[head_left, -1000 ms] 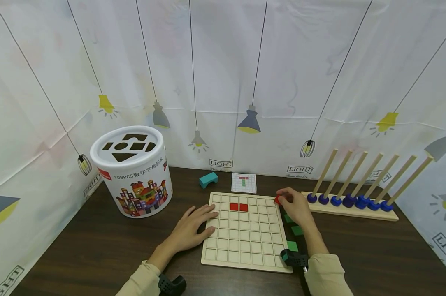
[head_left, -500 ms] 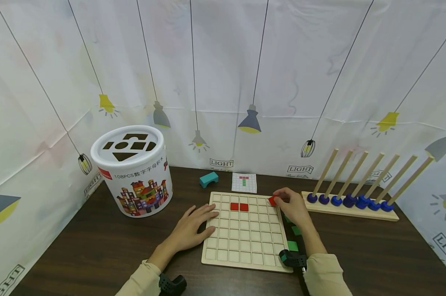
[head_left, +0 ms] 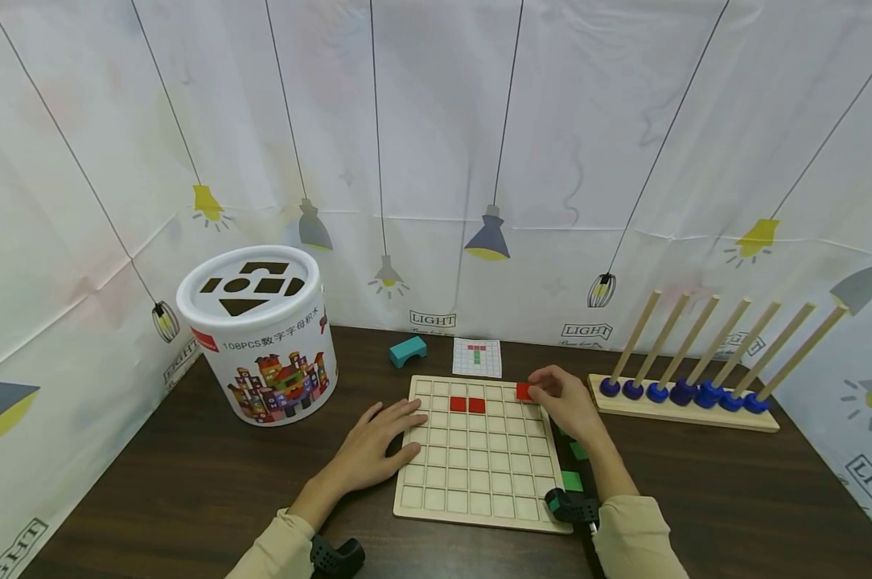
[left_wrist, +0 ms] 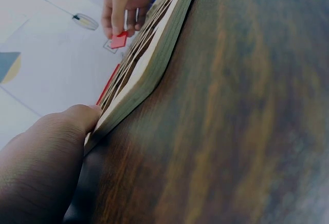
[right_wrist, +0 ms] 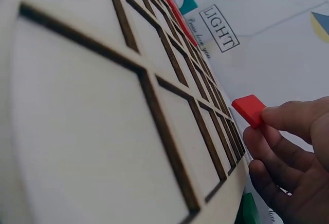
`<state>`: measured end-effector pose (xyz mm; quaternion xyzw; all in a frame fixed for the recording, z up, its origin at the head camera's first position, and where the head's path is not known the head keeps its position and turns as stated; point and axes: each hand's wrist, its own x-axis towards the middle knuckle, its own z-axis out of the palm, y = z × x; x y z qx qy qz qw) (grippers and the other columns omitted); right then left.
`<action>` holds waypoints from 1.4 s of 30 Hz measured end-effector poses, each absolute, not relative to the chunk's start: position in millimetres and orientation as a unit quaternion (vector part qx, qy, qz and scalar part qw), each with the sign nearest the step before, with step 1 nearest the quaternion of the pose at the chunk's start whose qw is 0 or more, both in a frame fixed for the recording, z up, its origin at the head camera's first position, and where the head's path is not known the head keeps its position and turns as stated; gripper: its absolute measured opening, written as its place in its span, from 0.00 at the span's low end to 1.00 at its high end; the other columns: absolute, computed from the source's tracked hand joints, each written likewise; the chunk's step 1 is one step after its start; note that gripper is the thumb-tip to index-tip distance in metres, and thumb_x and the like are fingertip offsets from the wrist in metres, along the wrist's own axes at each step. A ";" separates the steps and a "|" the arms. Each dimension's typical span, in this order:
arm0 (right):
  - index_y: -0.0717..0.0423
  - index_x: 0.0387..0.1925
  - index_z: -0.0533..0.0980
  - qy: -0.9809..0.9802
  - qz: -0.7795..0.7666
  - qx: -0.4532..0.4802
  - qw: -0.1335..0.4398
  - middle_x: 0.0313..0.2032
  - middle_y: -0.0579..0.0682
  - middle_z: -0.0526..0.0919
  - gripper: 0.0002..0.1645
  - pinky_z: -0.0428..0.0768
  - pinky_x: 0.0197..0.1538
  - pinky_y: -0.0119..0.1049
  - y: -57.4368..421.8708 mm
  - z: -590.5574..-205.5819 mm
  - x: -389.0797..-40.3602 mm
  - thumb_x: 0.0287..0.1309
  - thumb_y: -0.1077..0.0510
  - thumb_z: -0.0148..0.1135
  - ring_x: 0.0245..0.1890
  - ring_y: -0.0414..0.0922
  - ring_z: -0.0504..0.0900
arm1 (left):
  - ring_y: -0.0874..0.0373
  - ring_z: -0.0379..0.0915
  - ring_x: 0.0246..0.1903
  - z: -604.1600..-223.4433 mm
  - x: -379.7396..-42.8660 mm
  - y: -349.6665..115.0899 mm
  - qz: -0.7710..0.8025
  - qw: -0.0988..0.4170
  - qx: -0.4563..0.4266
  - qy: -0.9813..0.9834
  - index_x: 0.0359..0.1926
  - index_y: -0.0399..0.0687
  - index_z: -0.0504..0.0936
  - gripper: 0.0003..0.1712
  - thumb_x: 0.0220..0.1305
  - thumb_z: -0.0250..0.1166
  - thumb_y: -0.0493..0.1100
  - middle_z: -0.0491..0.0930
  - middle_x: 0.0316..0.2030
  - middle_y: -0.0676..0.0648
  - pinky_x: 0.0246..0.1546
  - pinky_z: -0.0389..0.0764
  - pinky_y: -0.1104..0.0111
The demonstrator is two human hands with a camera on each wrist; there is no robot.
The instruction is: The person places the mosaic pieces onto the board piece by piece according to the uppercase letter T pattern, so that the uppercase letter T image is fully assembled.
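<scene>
A pale wooden grid board (head_left: pixel 479 482) lies flat on the dark table. Two red square tiles (head_left: pixel 468 404) sit side by side in cells of its second row from the back. My right hand (head_left: pixel 568 402) pinches another red tile (right_wrist: pixel 249 110) between thumb and fingers, held above the board's far right part. The left hand (head_left: pixel 378 446) rests on the board's left edge, its fingers extended and the thumb (left_wrist: pixel 77 118) against the rim. Several green tiles (head_left: pixel 572 481) lie along the board's right side, partly hidden under the right hand and forearm.
Behind the board lies a pattern card (head_left: pixel 478 359) with a red and green T shape. A teal arch block (head_left: pixel 408 351) is left of it. At left stands a white bucket (head_left: pixel 262 346) with a slotted lid. A peg rack (head_left: pixel 689 406) with blue beads stands at right.
My right hand has moved left from the board's far right edge, carrying the red tile in over the board. The left hand has stayed in place.
</scene>
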<state>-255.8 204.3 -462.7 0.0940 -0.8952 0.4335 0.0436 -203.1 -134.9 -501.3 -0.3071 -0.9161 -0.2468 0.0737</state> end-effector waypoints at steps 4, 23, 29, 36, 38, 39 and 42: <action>0.56 0.46 0.76 -0.901 0.422 0.091 0.044 0.42 0.55 0.82 0.11 0.76 0.42 0.37 201.0 -461.7 -254.9 0.63 0.59 0.58 0.44 0.51 0.81 | 0.54 0.53 0.71 -500.9 -202.7 -134.9 -0.249 0.073 -0.306 -0.916 0.67 0.58 0.68 0.28 0.68 0.53 0.58 0.61 0.70 0.52 0.70 0.49 0.46; 0.55 0.45 0.76 -0.895 0.429 0.125 0.007 0.39 0.53 0.81 0.09 0.76 0.39 0.37 184.5 -460.4 -251.0 0.63 0.58 0.58 0.37 0.46 0.82 | 0.51 0.55 0.70 -501.2 -203.3 -134.6 -0.250 0.077 -0.312 -0.913 0.66 0.57 0.69 0.28 0.68 0.53 0.58 0.62 0.69 0.50 0.70 0.50 0.45; 0.55 0.45 0.76 -0.895 0.431 0.117 -0.006 0.40 0.53 0.82 0.09 0.77 0.39 0.36 182.1 -460.7 -250.1 0.63 0.58 0.58 0.38 0.46 0.81 | 0.52 0.54 0.71 -501.8 -203.9 -134.8 -0.247 0.077 -0.310 -0.915 0.66 0.57 0.69 0.28 0.68 0.53 0.58 0.62 0.70 0.51 0.70 0.50 0.45; 0.56 0.43 0.76 -0.897 0.424 0.125 -0.007 0.42 0.55 0.82 0.08 0.77 0.38 0.36 178.1 -461.3 -249.3 0.63 0.60 0.59 0.39 0.48 0.82 | 0.51 0.55 0.70 -502.0 -204.4 -134.8 -0.249 0.078 -0.312 -0.914 0.66 0.58 0.69 0.28 0.68 0.53 0.58 0.62 0.70 0.51 0.69 0.50 0.45; 0.56 0.43 0.76 -0.898 0.421 0.128 -0.006 0.41 0.55 0.83 0.08 0.77 0.36 0.35 176.6 -461.9 -248.9 0.63 0.60 0.58 0.38 0.47 0.82 | 0.52 0.55 0.70 -501.8 -204.0 -134.8 -0.250 0.077 -0.311 -0.914 0.66 0.58 0.69 0.28 0.68 0.53 0.58 0.62 0.70 0.51 0.70 0.50 0.45; 0.57 0.42 0.76 -0.898 0.420 0.128 -0.004 0.41 0.55 0.83 0.08 0.78 0.36 0.35 175.9 -462.2 -248.8 0.63 0.60 0.58 0.38 0.47 0.82 | 0.52 0.55 0.70 -501.7 -203.8 -134.8 -0.250 0.077 -0.311 -0.914 0.66 0.58 0.69 0.28 0.68 0.53 0.58 0.62 0.70 0.51 0.70 0.50 0.45; 0.57 0.43 0.77 -0.900 0.415 0.129 -0.003 0.40 0.54 0.83 0.08 0.78 0.35 0.34 173.7 -462.9 -248.3 0.63 0.60 0.58 0.37 0.46 0.81 | 0.52 0.54 0.71 -501.6 -203.4 -134.8 -0.252 0.076 -0.310 -0.914 0.66 0.58 0.69 0.28 0.68 0.53 0.58 0.61 0.70 0.51 0.70 0.50 0.45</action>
